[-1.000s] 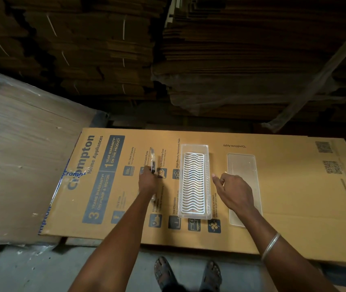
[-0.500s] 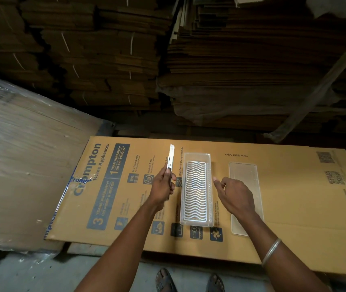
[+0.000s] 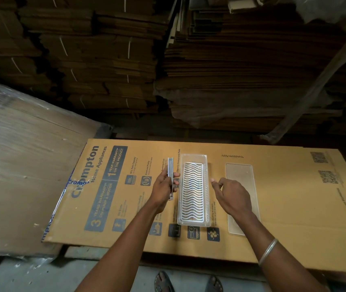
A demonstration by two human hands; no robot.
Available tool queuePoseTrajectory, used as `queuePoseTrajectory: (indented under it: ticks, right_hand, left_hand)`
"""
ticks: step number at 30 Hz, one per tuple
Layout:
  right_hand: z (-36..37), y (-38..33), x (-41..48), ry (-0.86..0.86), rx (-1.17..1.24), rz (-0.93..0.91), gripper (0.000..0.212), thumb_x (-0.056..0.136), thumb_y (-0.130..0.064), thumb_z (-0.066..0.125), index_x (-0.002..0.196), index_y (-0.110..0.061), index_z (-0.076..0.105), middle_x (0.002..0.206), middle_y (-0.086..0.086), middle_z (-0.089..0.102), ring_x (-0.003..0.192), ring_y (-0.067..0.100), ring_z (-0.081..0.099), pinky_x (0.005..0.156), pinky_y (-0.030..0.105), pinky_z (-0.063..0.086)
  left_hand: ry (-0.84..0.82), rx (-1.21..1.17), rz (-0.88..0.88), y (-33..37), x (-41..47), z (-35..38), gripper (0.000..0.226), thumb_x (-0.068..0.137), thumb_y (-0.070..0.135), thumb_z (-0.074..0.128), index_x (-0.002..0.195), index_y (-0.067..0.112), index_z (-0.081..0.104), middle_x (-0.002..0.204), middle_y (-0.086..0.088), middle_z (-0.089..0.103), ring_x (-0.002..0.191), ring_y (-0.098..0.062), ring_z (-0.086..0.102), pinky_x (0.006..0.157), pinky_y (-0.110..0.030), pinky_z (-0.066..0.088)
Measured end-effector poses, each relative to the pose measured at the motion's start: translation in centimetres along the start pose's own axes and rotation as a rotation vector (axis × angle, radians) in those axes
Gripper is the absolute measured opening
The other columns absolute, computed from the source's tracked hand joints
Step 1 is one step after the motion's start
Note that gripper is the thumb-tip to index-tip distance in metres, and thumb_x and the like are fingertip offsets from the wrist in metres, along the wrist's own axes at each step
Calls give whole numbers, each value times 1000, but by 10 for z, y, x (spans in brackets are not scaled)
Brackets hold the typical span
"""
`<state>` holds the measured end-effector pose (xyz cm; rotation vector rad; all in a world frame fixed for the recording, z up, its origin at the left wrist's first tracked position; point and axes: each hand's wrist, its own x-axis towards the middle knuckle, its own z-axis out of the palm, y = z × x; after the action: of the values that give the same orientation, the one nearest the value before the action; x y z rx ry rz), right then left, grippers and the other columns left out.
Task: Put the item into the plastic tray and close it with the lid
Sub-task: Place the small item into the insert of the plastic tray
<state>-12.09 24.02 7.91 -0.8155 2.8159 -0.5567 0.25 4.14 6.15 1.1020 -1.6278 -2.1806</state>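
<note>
A clear plastic tray with a white wavy grid insert lies lengthwise on a flattened printed cardboard box. My left hand grips a long thin metallic item, held lengthwise just left of the tray and lifted off the cardboard. My right hand hovers at the tray's right edge, fingers loosely curled and holding nothing. The flat clear lid lies to the right of the tray, partly covered by my right wrist.
Tall stacks of flattened cardboard fill the background. A plastic-wrapped bundle of sheets sits to the left. My sandalled feet show on the grey floor below the cardboard's near edge.
My left hand has picked the thin item up from the cardboard and carried it right, next to the tray. My right hand stays beside the tray's right edge.
</note>
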Motion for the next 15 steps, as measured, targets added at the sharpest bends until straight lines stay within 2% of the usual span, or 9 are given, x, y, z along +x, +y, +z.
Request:
queuePoseTrajectory:
  ticks: [3,5,7,9,11,13,15]
  right_hand:
    - [-2,2,-1,13,0,-1,57,101,-59,35,87,-17,71,79,2,71,80,22,63,62,32,46]
    - [-3,3,-2,11,-1,-1,57,101,-58,35,90,-16,72,83,4,72,82,23,64,62,33,45]
    - [-3,5,-3,9,1,0,56,102,-57,36,93,-15,73,85,4,73,82,23,64,63,32,44]
    - [-3,7,-4,9,-3,4,56,102,-57,36,94,-15,74,86,4,74,84,22,64,63,33,45]
    - [-2,10,-6,4,-3,15,57,101,-57,35,93,-15,73,86,4,74,85,22,64,64,33,48]
    - [0,13,-8,-2,3,29,59,101,-59,33,92,-16,73,84,4,73,86,23,64,65,35,51]
    - [0,18,-9,-9,1,50,62,101,-60,31,91,-16,73,82,4,73,86,24,65,67,37,53]
  left_hand:
    - [33,-29,-10,2,0,6,57,101,-5,32,147,26,45,100,-3,68,70,-12,54,55,-21,46]
    - [51,-21,11,1,-1,12,42,104,2,34,119,32,58,91,-1,68,69,-12,53,59,-25,44]
    - [59,67,53,-2,-1,17,30,109,15,38,99,21,65,88,-3,67,70,-15,53,64,-29,44]
    - [56,191,58,-6,5,23,27,107,24,46,97,10,67,97,-8,72,72,-18,62,61,-31,49]
    - [40,256,-13,-7,14,34,15,101,22,56,107,11,63,103,-9,77,79,-29,74,58,-41,59]
    - [37,407,-65,-7,24,46,12,98,20,60,107,13,62,100,-5,78,87,-34,75,69,-47,62]
    - [56,672,-70,-9,32,57,12,94,20,68,100,10,64,98,-6,74,91,-30,73,73,-41,61]
